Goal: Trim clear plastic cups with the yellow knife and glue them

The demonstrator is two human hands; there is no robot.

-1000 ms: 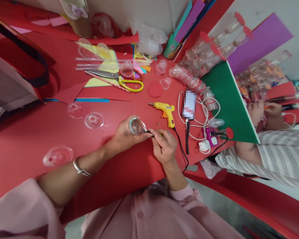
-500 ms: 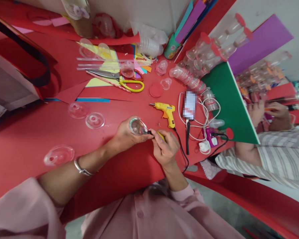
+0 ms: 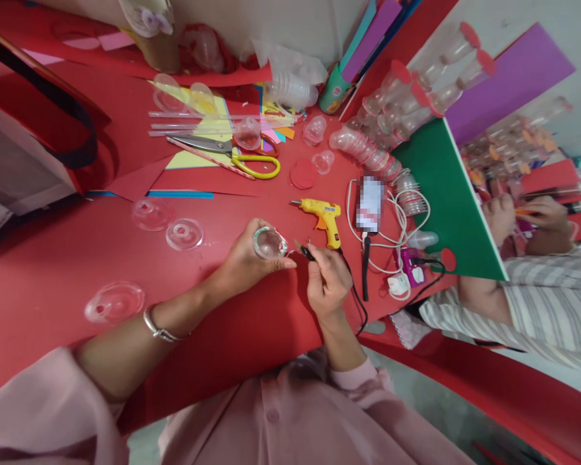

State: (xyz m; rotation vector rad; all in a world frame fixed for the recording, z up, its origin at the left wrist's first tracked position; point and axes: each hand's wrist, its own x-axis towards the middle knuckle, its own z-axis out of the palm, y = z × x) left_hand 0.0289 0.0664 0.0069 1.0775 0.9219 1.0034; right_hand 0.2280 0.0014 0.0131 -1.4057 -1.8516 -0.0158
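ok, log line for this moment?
left hand: holds cup | right hand: holds tool, tip beside cup | glue gun: on table

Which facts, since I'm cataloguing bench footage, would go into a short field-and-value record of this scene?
Surface: red table
Left hand: holds a clear plastic cup, opening toward the camera
Right hand: pinches a small black tool, pointing toward the cup
Beyond the hands: yellow glue gun, lying on its side
Beside the glue gun: phone on a white cable
Image left: clear plastic pieces
Farther back: scissors
Image right: person's striped sleeve
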